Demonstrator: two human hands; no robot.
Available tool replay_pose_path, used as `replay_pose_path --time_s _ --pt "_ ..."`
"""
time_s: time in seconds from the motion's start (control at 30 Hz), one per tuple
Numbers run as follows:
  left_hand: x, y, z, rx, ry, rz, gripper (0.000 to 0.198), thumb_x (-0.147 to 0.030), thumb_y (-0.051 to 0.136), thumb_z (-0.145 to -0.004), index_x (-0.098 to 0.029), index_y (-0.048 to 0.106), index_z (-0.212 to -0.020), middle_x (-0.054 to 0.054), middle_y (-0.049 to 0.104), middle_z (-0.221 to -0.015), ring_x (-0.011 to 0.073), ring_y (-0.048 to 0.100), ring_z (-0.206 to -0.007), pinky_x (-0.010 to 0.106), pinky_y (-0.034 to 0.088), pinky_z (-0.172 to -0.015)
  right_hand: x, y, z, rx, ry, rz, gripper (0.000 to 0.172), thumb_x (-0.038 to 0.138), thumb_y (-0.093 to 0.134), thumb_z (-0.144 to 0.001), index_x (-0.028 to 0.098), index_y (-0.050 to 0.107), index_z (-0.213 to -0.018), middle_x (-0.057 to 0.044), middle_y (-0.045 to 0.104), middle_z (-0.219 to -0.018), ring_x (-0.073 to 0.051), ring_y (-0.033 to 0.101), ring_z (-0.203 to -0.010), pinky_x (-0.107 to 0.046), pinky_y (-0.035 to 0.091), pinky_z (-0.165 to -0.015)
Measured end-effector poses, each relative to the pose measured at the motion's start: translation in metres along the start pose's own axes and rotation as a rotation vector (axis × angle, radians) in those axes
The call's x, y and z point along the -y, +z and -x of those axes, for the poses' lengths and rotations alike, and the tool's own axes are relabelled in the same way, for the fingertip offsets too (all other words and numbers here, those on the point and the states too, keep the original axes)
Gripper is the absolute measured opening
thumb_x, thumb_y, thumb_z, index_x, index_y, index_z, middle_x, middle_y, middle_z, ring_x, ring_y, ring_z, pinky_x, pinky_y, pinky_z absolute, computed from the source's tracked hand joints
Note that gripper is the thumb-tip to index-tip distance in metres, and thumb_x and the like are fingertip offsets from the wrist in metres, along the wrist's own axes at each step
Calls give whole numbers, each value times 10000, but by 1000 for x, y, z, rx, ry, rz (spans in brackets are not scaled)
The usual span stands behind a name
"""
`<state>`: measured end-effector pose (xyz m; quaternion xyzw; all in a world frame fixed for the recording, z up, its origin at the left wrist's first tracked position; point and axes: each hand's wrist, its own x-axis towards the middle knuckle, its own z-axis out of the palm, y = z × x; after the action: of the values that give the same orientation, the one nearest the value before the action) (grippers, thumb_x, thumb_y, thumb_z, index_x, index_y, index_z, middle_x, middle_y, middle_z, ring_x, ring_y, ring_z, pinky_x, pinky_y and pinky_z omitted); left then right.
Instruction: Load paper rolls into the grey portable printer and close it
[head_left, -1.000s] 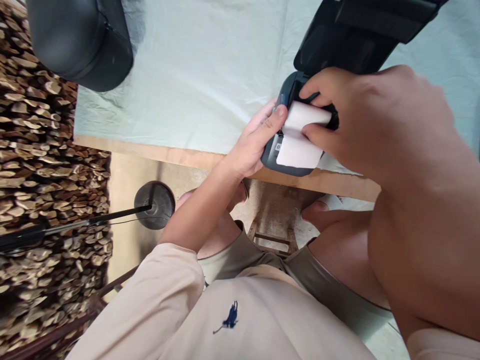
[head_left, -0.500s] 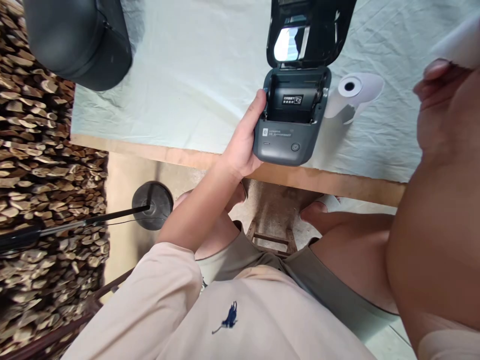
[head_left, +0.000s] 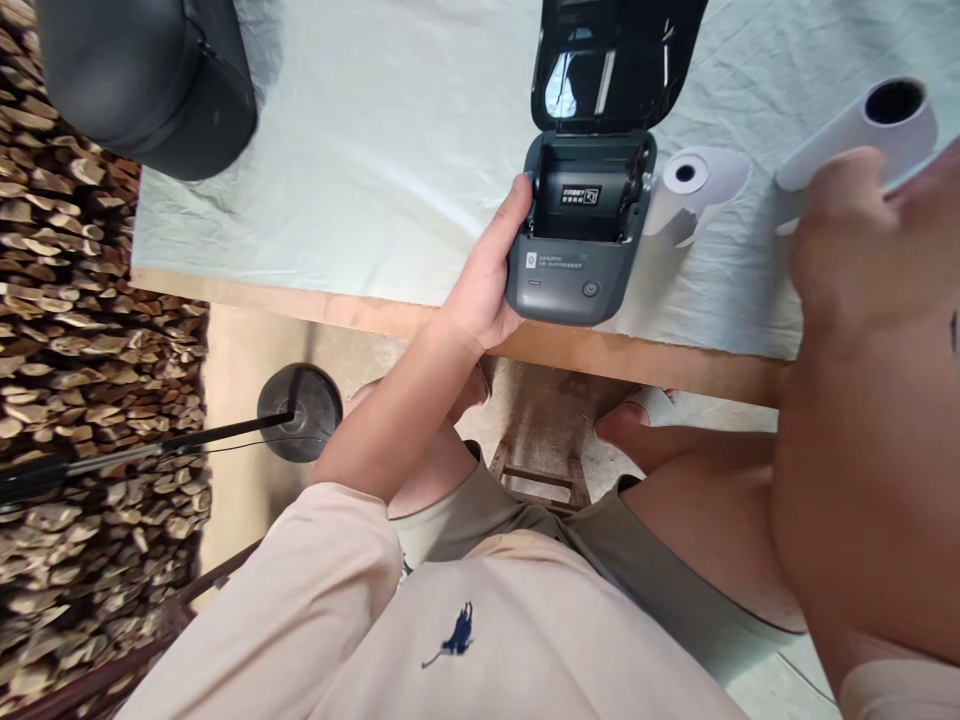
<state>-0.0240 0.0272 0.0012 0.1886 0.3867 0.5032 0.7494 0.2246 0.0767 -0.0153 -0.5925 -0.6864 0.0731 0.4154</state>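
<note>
A small dark grey label printer (head_left: 577, 270) sits at the table's near edge with its lid (head_left: 611, 60) flipped up and its paper bay bare. My left hand (head_left: 487, 270) grips the printer's left side, thumb on the bay's rim. My right hand (head_left: 870, 250) is raised close to the camera at the right, fingers closed on a white paper roll (head_left: 862, 135) with a dark hollow core. A second white paper roll (head_left: 694, 190) lies on the cloth just right of the printer.
A pale green cloth (head_left: 390, 150) covers the wooden table (head_left: 660, 360). A large black rounded object (head_left: 150, 80) stands at the back left corner. Below are my knees, a wooden stool (head_left: 540, 470), a black stand base (head_left: 300, 410) and stacked wood (head_left: 75, 400) at the left.
My right hand lifted the paper roll out of the printer's bay and carried it up and to the right. The bay now shows bare. My left hand stayed on the printer.
</note>
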Motion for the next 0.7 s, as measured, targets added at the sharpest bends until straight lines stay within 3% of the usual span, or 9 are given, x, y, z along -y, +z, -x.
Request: replay_pose_path --time_s 0.07,0.1,0.2,0.27,0.4,0.47,0.53,0.6,0.7 --pt "-1 1 0 59 -2 12 450 -485 425 -970 -152 675 -1142 41 717 -793 200 701 -1110 252 590 -912 30 2 3 45 -131 30 615 184 609 -692 235 495 -1294 -78 526 -1275 -274 557 -1162 -468 449 -994" --pt "-1 2 0 86 -11 21 471 -486 394 -979 -146 681 -1135 52 724 -814 205 702 -1109 263 593 -912 44 5 4 139 -200 54 592 257 648 -707 228 491 -1277 -87 540 -1233 -276 544 -1162 -480 450 -1004" --pt "-1 2 0 121 -30 42 512 -495 346 -987 -139 689 -1120 72 744 -905 223 707 -1099 305 605 -909 66 19 4 393 4 160 514 272 653 -734 213 526 -1229 -132 526 -1259 -295 532 -1147 -513 438 -996" --pt "-1 2 0 91 -29 58 487 -488 364 -983 -148 688 -1116 65 747 -929 231 706 -1106 328 610 -911 66 28 2 446 153 171 476 213 632 -745 233 571 -1216 -135 525 -1249 -274 539 -1098 -504 429 -986" --pt "0 2 0 47 -40 71 447 -499 448 -958 -146 670 -1119 51 733 -883 237 673 -1189 317 597 -949 52 37 -2 266 198 -125 445 92 649 -664 255 667 -1077 -62 581 -1093 -174 533 -988 -370 409 -971" --pt "0 2 0 35 -30 64 439 -511 482 -944 -153 663 -1122 41 724 -873 233 661 -1213 300 590 -954 48 40 -5 152 244 -446 396 30 612 -584 219 666 -929 -10 568 -893 -112 486 -807 -281 398 -805" --pt "0 1 0 21 -16 58 422 -505 488 -945 -164 658 -1127 32 720 -875 228 655 -1224 292 588 -953 49 42 -9 79 329 -745 336 34 523 -556 198 596 -841 19 450 -738 -75 376 -657 -245 319 -636" --pt "1 1 0 18 -7 52 408 -487 477 -955 -165 657 -1130 28 719 -889 224 646 -1239 285 586 -958 52 43 -14 76 424 -929 306 99 445 -557 207 494 -839 13 365 -732 -69 362 -617 -233 281 -556" --pt "0 0 0 -27 0 59 390 -472 501 -951 -172 652 -1149 19 726 -930 224 633 -1260 290 586 -971 55 40 -24 115 532 -1092 418 238 408 -546 253 418 -963 -16 387 -856 -107 503 -701 -258 363 -511"
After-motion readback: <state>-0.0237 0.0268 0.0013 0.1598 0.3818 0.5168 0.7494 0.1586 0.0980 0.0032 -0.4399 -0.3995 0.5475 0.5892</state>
